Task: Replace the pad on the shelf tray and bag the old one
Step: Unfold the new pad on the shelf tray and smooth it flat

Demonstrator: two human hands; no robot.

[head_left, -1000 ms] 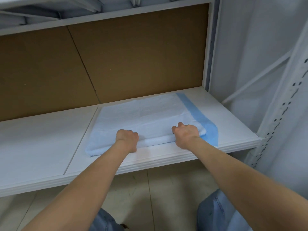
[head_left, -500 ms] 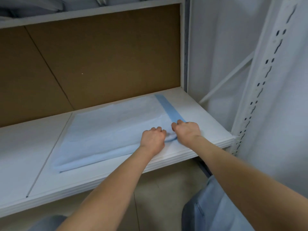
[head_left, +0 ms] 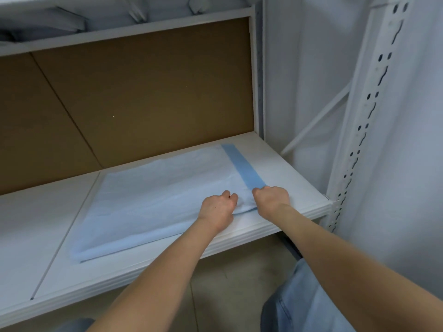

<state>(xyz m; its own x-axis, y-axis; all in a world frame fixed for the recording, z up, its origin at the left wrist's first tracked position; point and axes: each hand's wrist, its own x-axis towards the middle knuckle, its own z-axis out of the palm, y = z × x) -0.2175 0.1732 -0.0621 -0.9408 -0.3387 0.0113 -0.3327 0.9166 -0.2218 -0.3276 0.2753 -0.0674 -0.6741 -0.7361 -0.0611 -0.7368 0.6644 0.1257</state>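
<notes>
A pale blue folded pad (head_left: 153, 197) with a darker blue strip along its right edge lies flat on the white shelf tray (head_left: 282, 164). Both hands sit side by side at the pad's near right corner. My left hand (head_left: 218, 208) is closed in a fist and pinches the front fold of the pad. My right hand (head_left: 272, 198) is also closed and grips the corner where the blue strip ends. No bag is in view.
Brown board (head_left: 143, 97) backs the shelf, with another shelf level above. A white perforated upright post (head_left: 359, 130) stands at the right front corner beside a white wall. Bare floor (head_left: 230, 288) and my jeans-clad knees lie below the shelf edge.
My left hand slid right along the pad's front edge until it met my right hand at the corner. The blue flap at the near right corner no longer shows.
</notes>
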